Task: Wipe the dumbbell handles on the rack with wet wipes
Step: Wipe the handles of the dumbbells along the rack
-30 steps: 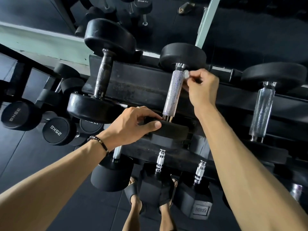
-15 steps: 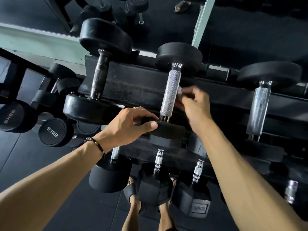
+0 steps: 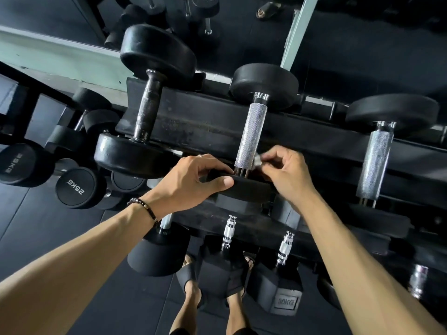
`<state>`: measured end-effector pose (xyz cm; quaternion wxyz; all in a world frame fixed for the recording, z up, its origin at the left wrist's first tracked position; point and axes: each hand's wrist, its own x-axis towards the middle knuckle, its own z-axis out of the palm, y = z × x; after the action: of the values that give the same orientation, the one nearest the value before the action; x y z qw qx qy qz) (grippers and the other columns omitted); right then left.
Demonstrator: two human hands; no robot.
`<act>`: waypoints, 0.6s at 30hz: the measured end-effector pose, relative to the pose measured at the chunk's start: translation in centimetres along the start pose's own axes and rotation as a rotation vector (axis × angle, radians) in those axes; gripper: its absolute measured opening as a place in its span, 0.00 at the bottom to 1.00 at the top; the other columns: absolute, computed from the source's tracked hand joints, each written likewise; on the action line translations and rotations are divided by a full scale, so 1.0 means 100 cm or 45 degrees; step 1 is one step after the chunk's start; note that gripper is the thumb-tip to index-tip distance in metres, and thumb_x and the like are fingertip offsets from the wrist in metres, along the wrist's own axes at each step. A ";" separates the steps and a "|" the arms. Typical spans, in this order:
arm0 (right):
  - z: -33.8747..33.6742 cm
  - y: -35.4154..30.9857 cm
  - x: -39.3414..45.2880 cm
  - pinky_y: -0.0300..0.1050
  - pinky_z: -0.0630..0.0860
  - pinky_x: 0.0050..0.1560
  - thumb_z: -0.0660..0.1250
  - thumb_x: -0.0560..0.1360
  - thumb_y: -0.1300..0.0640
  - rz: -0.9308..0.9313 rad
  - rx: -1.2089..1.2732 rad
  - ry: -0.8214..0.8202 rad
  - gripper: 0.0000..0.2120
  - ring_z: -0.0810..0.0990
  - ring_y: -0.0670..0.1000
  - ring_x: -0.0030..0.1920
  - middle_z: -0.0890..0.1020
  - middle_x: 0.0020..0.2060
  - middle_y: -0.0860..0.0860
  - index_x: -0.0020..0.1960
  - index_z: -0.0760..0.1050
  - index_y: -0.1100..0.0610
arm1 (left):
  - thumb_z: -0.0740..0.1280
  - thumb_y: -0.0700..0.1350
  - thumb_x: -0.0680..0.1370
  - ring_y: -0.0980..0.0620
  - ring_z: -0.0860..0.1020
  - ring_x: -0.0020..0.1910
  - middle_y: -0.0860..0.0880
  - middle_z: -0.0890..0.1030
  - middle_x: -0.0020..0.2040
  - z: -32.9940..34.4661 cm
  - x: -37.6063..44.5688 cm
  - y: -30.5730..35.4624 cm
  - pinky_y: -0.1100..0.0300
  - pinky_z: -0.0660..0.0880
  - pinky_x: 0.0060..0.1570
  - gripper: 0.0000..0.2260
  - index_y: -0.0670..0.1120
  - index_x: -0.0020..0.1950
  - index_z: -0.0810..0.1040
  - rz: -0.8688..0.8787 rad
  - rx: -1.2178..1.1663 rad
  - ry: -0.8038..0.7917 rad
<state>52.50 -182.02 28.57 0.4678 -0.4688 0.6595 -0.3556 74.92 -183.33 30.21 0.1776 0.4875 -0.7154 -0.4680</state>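
We see our right hand (image 3: 287, 175) travel down the knurled silver handle (image 3: 251, 135) of the middle black dumbbell, from just under the far head to the near end; the small white wet wipe (image 3: 257, 161) pinched in its fingertips now presses against the handle's lowest part.

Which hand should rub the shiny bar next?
The right hand. It already pinches the small white wet wipe against the bottom of the middle dumbbell's knurled silver handle. The left hand is busy gripping that dumbbell's black near head.
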 end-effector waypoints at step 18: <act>0.004 -0.052 -0.059 0.31 0.78 0.46 0.73 0.73 0.69 -0.260 0.133 0.341 0.12 0.85 0.41 0.42 0.84 0.38 0.41 0.46 0.83 0.53 | 0.75 0.42 0.74 0.58 0.85 0.41 0.53 0.86 0.43 0.017 0.017 0.068 0.65 0.80 0.44 0.07 0.45 0.51 0.86 0.088 -0.392 0.265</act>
<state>55.12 -178.04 34.79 0.3609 -0.4569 0.6454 -0.4944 69.32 -183.40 34.77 0.3390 0.4755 -0.6294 -0.5127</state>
